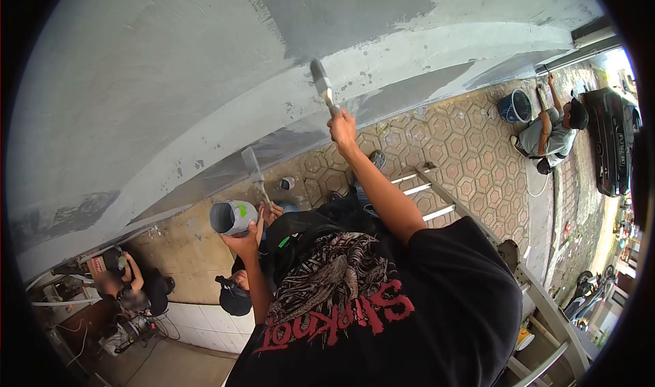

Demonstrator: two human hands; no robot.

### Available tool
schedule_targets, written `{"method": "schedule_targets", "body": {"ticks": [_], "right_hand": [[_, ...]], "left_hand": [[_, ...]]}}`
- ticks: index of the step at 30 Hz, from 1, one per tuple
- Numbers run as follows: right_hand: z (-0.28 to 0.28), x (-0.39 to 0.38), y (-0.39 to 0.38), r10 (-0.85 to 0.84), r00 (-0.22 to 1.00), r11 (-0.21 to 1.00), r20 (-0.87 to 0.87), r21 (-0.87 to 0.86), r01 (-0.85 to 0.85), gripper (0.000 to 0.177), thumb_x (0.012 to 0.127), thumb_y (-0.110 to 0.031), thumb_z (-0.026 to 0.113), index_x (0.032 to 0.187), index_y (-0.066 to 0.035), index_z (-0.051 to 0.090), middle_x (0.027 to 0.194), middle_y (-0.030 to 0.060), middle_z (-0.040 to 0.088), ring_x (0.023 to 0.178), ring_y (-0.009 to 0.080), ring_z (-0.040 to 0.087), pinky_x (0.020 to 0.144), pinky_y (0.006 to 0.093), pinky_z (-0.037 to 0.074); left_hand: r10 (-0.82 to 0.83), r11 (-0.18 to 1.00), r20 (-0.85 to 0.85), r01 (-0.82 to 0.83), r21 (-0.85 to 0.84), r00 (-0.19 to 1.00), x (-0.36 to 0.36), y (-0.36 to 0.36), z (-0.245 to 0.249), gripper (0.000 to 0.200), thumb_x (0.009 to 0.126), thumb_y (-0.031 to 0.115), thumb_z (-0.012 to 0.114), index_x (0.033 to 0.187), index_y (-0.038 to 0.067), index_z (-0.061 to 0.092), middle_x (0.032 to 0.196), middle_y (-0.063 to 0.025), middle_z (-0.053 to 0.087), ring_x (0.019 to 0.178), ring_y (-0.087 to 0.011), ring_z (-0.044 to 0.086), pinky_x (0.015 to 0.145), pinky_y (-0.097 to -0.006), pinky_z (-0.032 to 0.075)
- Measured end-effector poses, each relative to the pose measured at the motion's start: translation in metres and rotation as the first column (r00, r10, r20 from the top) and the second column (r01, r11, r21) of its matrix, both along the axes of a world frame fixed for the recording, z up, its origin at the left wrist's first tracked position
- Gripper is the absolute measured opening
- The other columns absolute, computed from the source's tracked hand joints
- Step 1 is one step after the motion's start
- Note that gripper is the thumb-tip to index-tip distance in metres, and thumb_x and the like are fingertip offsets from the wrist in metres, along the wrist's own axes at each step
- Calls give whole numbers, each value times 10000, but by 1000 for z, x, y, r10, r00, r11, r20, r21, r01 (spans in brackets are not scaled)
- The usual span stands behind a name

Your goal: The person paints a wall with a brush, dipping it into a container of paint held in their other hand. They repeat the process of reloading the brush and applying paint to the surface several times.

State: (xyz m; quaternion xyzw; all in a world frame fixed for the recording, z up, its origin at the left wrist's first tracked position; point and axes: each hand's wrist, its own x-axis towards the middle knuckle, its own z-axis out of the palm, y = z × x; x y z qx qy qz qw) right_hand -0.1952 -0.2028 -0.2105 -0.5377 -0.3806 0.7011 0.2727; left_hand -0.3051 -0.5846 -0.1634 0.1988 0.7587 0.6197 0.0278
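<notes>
My right hand (pixel 342 129) grips a paintbrush (pixel 329 93) by its handle, arm stretched out toward the wall. Its dark, wet-looking bristles are at or very close to the grey wall (pixel 205 73), on the border between a darker painted patch and a paler band. Lower on the left, my left hand (pixel 240 242) is wrapped around a paint can (pixel 243 216) with a bright green mark on its side. The can tilts, its mouth facing left, and its contents are hard to see.
A co-worker in a black cap (pixel 235 296) is below me; a hand there holds another brush (pixel 252 167). An aluminium ladder (pixel 471 216) stands at my right. Farther right, a person crouches near a dark bucket (pixel 514 106) on hexagonal paving (pixel 471 148). People sit at lower left.
</notes>
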Motion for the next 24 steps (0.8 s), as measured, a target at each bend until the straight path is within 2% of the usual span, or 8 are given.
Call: {"method": "schedule_targets", "body": {"ticks": [3, 4, 6, 11, 14, 20, 23, 24], "right_hand": [[-25, 17, 3, -246, 969, 954, 31, 188, 236, 385, 978, -185, 527, 1301, -14, 650, 724, 75, 615, 632, 133, 522, 588, 317, 432], [-36, 21, 11, -242, 970, 954, 32, 188, 232, 385, 978, -185, 527, 1301, -14, 650, 724, 75, 615, 632, 133, 522, 588, 317, 432], [-51, 19, 37, -306, 943, 864, 128, 453, 219, 401, 934, -139, 576, 1308, -17, 652, 774, 113, 651, 658, 164, 546, 647, 349, 473], [-13, -15, 43, -115, 968, 837, 225, 546, -28, 402, 865, -161, 669, 1240, -17, 685, 994, 271, 722, 894, 317, 705, 833, 399, 523], [24, -16, 21, 20, 968, 876, 251, 462, -138, 389, 868, -154, 660, 1226, -4, 688, 1059, 289, 711, 996, 362, 699, 905, 416, 514], [-11, -18, 21, -341, 920, 864, 193, 451, 226, 390, 873, -132, 653, 1231, 22, 676, 1064, 263, 720, 1020, 388, 690, 934, 417, 506], [-3, -34, 30, -258, 964, 892, 66, 399, 211, 379, 875, -136, 645, 1228, -4, 688, 1027, 259, 724, 965, 364, 695, 911, 402, 513], [-1, -42, 27, -127, 989, 909, 77, 408, 85, 377, 875, -136, 641, 1229, -17, 692, 1006, 255, 726, 935, 336, 692, 882, 396, 518]], "left_hand": [[19, 1000, 13, -19, -9, 1000, -1, 0, -1, 949, 729, 173, 876, 1460, -20, 303, 1406, -231, 473, 1279, -356, 542, 1079, -462, 462], [23, 1000, -3, -23, -12, 1000, -1, 1, -2, 946, 728, 167, 875, 1458, -22, 304, 1403, -234, 474, 1278, -358, 541, 1083, -464, 457], [29, 999, -16, -29, -15, 999, 0, 4, -1, 943, 726, 161, 873, 1456, -24, 304, 1399, -236, 474, 1277, -361, 541, 1087, -467, 453], [-1, 999, 42, -1, 41, 999, 0, 9, 0, 924, 721, 124, 866, 1448, -24, 316, 1396, -235, 479, 1276, -356, 540, 1092, -469, 447], [-40, 997, 87, 33, 73, 995, 3, 15, 5, 923, 719, 123, 867, 1448, -22, 320, 1401, -229, 479, 1274, -353, 542, 1092, -466, 446], [-10, 1000, 63, 11, -26, 998, 5, 15, 10, 926, 696, 78, 850, 1441, -57, 317, 1389, -240, 484, 1268, -354, 551, 1071, -457, 474], [-44, 997, 50, 46, -58, 998, -3, 4, 2, 879, 732, 89, 858, 1436, -24, 344, 1404, -224, 483, 1285, -343, 530, 1108, -466, 434], [-60, 995, 54, 64, -70, 997, -3, 4, 3, 879, 732, 89, 858, 1436, -24, 344, 1404, -224, 483, 1285, -343, 530, 1108, -466, 434]]}}
